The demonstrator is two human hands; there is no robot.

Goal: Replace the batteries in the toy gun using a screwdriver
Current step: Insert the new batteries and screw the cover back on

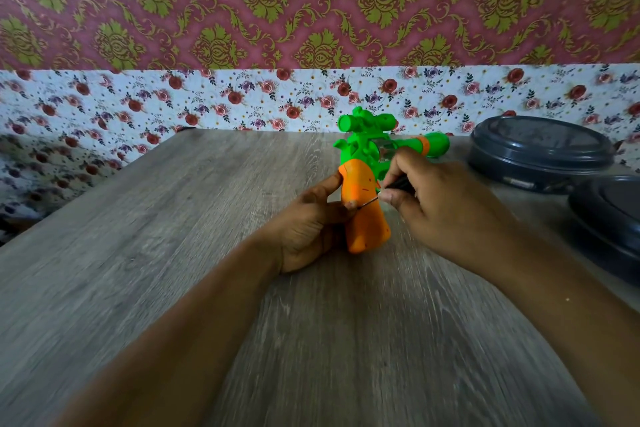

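A green toy gun [363, 146] with an orange grip [367, 218] lies on the wooden table [173, 253], barrel pointing right, grip toward me. My left hand [311, 222] grips the orange handle from the left, thumb on its upper edge. My right hand [446, 208] pinches a small black-handled screwdriver [398, 182]. Its thin metal shaft [369, 203] slants down-left onto the side of the grip. The screwdriver tip sits by my left fingertip; the screw itself is too small to make out.
Two dark grey round lidded containers stand at the right edge of the table, one at the back [540, 149] and one nearer [609, 222]. Floral wallpaper [242, 97] backs the table's far edge. The table's left edge drops off over patterned fabric [41, 166].
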